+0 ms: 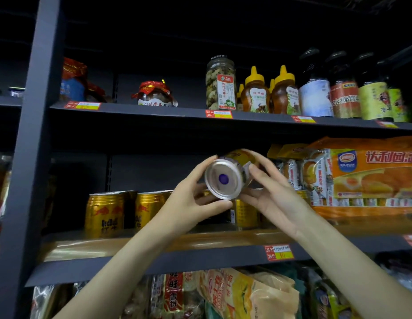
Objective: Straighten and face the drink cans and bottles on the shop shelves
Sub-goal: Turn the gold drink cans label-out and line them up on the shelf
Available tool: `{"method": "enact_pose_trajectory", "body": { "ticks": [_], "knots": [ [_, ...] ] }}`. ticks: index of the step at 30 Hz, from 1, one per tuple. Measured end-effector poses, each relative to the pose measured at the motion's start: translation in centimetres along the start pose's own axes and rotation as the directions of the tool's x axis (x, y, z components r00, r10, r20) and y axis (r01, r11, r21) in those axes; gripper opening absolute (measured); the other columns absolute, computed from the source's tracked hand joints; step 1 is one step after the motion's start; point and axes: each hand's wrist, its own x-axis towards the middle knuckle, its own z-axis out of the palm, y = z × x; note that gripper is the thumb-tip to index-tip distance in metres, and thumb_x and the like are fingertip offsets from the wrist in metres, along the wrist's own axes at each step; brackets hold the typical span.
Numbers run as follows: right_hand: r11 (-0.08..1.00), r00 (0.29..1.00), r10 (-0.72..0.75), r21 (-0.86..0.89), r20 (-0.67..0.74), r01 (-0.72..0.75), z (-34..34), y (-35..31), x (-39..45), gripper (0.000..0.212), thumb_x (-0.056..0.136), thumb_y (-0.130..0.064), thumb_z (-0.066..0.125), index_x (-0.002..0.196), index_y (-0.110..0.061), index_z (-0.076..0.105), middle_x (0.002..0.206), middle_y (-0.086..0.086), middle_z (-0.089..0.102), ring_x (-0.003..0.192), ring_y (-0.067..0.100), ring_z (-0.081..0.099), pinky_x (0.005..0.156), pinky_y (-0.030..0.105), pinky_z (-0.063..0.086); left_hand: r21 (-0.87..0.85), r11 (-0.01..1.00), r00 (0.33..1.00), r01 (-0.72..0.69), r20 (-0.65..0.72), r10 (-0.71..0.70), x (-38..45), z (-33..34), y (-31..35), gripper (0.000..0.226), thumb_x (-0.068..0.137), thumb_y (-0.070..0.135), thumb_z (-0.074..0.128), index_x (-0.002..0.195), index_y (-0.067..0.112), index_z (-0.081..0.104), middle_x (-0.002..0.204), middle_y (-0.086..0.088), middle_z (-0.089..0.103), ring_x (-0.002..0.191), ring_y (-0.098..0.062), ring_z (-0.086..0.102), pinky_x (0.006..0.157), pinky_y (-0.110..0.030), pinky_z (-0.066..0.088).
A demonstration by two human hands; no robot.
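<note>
I hold a gold drink can point(225, 178) tipped on its side in front of the middle shelf, its silver bottom with a purple dot facing me. My left hand point(191, 199) grips its left and lower rim; my right hand point(271, 194) grips its right side. Gold Red Bull cans point(104, 214) stand upright in a row on the middle shelf point(154, 261), and more gold cans point(245, 214) stand behind my hands, partly hidden.
Orange cake packs point(366, 176) fill the shelf's right side. The upper shelf point(140, 111) carries jars, honey bottles point(255, 93) and dark bottles point(343, 88). Snack bags point(241, 295) crowd the shelf below. A dark upright post point(36, 134) stands at left.
</note>
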Motion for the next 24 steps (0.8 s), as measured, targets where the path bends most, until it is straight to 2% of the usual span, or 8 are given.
{"method": "enact_pose_trajectory", "body": {
  "ticks": [4, 6, 10, 14, 16, 18, 21, 24],
  "knots": [
    [0.833, 0.956, -0.283, -0.474, 0.078, 0.285, -0.1, 0.0, -0.5, 0.055, 0.074, -0.012, 0.071, 0.121, -0.032, 0.051, 0.123, -0.010, 0.056, 0.111, 0.010, 0.060, 0.084, 0.028, 0.055, -0.192, 0.965, 0.984, 0.179, 0.015, -0.179, -0.1, 0.1, -0.9, 0.061, 0.072, 0.030, 0.068, 0.129, 0.021, 0.049, 0.119, 0.001, 0.063, 0.104, -0.009, 0.064, 0.092, -0.027, 0.052],
    [0.812, 0.951, -0.287, -0.497, 0.116, 0.306, -0.2, 0.0, -0.8, 0.065, 0.071, -0.006, 0.073, 0.125, -0.032, 0.048, 0.125, -0.017, 0.053, 0.110, 0.006, 0.060, 0.086, 0.025, 0.053, -0.103, 0.981, 0.987, 0.164, 0.017, -0.163, -0.1, 0.2, -1.3, 0.062, 0.070, 0.032, 0.070, 0.128, 0.022, 0.050, 0.118, 0.003, 0.064, 0.105, -0.007, 0.063, 0.093, -0.025, 0.050],
    [0.852, 0.969, -0.191, -0.463, 0.159, 0.244, -0.6, 0.0, -0.7, 0.073, 0.064, -0.017, 0.075, 0.127, -0.038, 0.044, 0.125, -0.014, 0.055, 0.114, 0.006, 0.057, 0.093, 0.030, 0.051, -0.043, 0.995, 0.995, 0.089, -0.029, -0.091, -0.2, 0.6, -1.9, 0.058, 0.066, 0.026, 0.072, 0.119, 0.033, 0.049, 0.113, 0.007, 0.064, 0.103, -0.003, 0.062, 0.083, -0.015, 0.050],
    [0.703, 0.957, -0.217, -0.649, 0.192, 0.290, -0.5, -1.0, -0.8, 0.071, 0.061, -0.026, 0.077, 0.123, -0.038, 0.045, 0.117, -0.017, 0.058, 0.106, -0.002, 0.057, 0.085, 0.020, 0.052, 0.200, 0.979, 0.999, 0.027, 0.015, -0.030, 0.0, 0.9, -2.1, 0.062, 0.071, 0.033, 0.072, 0.122, 0.043, 0.039, 0.128, 0.017, 0.050, 0.117, 0.007, 0.048, 0.096, -0.011, 0.041],
    [0.675, 0.963, -0.224, -0.689, 0.151, 0.265, -0.6, -2.1, -0.6, 0.063, 0.060, -0.031, 0.076, 0.117, -0.039, 0.048, 0.111, -0.013, 0.060, 0.098, -0.004, 0.060, 0.076, 0.016, 0.053, 0.426, 0.905, 0.998, 0.016, 0.046, -0.039, 0.5, 0.5, -2.0, 0.063, 0.078, 0.039, 0.067, 0.133, 0.039, 0.036, 0.135, 0.023, 0.034, 0.128, 0.009, 0.029, 0.106, -0.013, 0.025],
    [0.634, 0.967, -0.245, -0.743, 0.068, 0.213, -1.3, -2.8, 0.0, 0.049, 0.065, -0.036, 0.073, 0.109, -0.034, 0.053, 0.105, -0.012, 0.059, 0.090, -0.002, 0.060, 0.069, 0.014, 0.052, 0.612, 0.791, 0.999, 0.005, 0.032, -0.031, 1.4, -0.4, -2.3, 0.056, 0.086, 0.041, 0.058, 0.137, 0.031, 0.038, 0.142, 0.018, 0.033, 0.137, 0.002, 0.019, 0.114, -0.024, 0.012],
    [0.482, 0.965, -0.264, -0.867, -0.005, 0.127, -2.6, -2.8, 0.7, 0.034, 0.076, -0.036, 0.072, 0.103, -0.025, 0.055, 0.100, -0.009, 0.059, 0.092, 0.004, 0.058, 0.074, 0.022, 0.051, 0.800, 0.593, 0.995, 0.087, -0.043, -0.089, 2.4, -1.9, -3.6, 0.046, 0.092, 0.039, 0.050, 0.135, 0.027, 0.042, 0.142, 0.006, 0.043, 0.137, -0.011, 0.030, 0.116, -0.036, 0.007],
    [0.384, 0.980, -0.191, -0.923, -0.050, 0.027, -3.3, -1.4, 1.1, 0.032, 0.079, -0.040, 0.071, 0.102, -0.025, 0.055, 0.101, -0.007, 0.060, 0.093, 0.008, 0.059, 0.071, 0.022, 0.049, 0.866, 0.476, 0.970, 0.154, -0.041, -0.239, 2.2, -2.1, -4.8, 0.042, 0.093, 0.041, 0.047, 0.134, 0.029, 0.041, 0.131, 0.004, 0.054, 0.125, -0.016, 0.045, 0.113, -0.036, 0.014]
  ]
}}
